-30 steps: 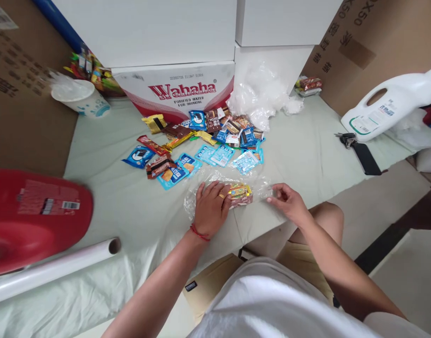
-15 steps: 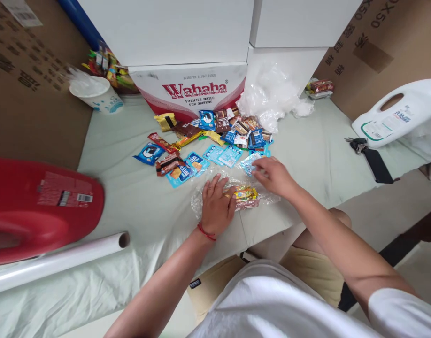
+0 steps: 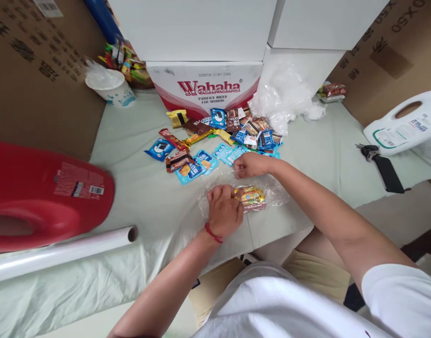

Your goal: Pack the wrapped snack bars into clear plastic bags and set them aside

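Observation:
Clear plastic wrap (image 3: 277, 190) lies crinkled near the front of the cloth-covered table, with a small bundle of yellow snack packets (image 3: 251, 195) on it. My left hand (image 3: 225, 210), a red cord at its wrist, presses down at the bundle's left end, its fingers curled onto the wrap and the packets. Just behind the bundle, my right hand (image 3: 252, 165) is closed, with its fingertips at the wrap's far edge; what they pinch is partly hidden. Flat light-blue packets (image 3: 224, 152) lie beyond that hand, partly covered by it.
Behind lies a pile of assorted wrapped snacks (image 3: 250, 129) against a Wahaha carton (image 3: 208, 87). Crumpled clear plastic (image 3: 288, 101) sits to its right. On the left are a red jug (image 3: 74, 188), a film roll (image 3: 78, 246) and a paper cup (image 3: 111, 89); rightward, a white detergent bottle (image 3: 405, 124) and keys (image 3: 368, 152).
My right hand has moved left from a light-blue packet to the wrap's far edge and closed. My left hand's fingers have drawn together and curled. The camera view has shifted slightly.

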`<act>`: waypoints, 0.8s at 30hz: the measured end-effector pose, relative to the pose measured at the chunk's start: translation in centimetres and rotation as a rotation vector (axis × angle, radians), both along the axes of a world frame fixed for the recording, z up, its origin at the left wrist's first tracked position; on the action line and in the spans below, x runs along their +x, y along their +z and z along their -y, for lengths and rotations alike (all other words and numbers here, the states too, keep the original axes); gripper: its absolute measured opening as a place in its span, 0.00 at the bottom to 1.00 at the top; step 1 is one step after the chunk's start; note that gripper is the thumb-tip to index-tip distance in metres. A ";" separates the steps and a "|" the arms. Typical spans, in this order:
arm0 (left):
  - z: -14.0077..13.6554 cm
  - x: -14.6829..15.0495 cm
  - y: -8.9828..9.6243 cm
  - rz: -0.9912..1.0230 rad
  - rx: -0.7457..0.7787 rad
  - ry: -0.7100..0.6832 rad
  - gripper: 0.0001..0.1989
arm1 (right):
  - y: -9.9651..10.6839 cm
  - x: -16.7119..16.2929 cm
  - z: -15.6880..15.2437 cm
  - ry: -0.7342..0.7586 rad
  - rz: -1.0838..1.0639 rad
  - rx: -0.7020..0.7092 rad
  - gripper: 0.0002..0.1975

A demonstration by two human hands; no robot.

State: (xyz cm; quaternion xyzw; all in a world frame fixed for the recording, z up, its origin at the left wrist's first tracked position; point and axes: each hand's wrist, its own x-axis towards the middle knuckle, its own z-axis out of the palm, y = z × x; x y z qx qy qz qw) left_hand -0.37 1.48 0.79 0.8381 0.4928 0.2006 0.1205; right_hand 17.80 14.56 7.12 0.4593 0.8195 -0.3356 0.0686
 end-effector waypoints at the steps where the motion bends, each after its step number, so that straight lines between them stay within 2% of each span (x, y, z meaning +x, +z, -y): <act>1: 0.0 0.0 0.1 -0.021 -0.009 -0.007 0.22 | 0.2 0.2 0.4 0.017 -0.041 0.038 0.03; 6: 0.1 0.0 0.5 -0.037 -0.021 -0.036 0.20 | 0.5 0.9 4.8 0.033 -0.239 0.236 0.05; 11: 0.1 -0.8 0.6 0.105 -0.021 0.051 0.13 | -1.0 0.8 10.9 -0.097 -0.381 0.225 0.19; 14: -0.2 -2.0 0.4 0.233 -0.024 0.113 0.12 | -2.4 0.5 13.1 -0.157 -0.331 0.265 0.25; 16: -0.7 -3.1 0.1 0.293 -0.025 0.225 0.16 | -3.1 0.3 13.9 -0.138 -0.230 0.326 0.27; 19: -2.0 -4.3 -0.6 0.313 -0.031 0.356 0.31 | -3.7 0.0 14.3 -0.075 -0.139 0.393 0.28; 22: -3.4 -4.5 -1.2 0.290 -0.101 0.284 0.45 | -4.1 0.0 14.4 -0.026 -0.128 0.428 0.28; 24: -4.1 -4.4 -1.4 0.301 -0.170 0.198 0.48 | -4.4 0.0 14.4 -0.009 -0.130 0.444 0.28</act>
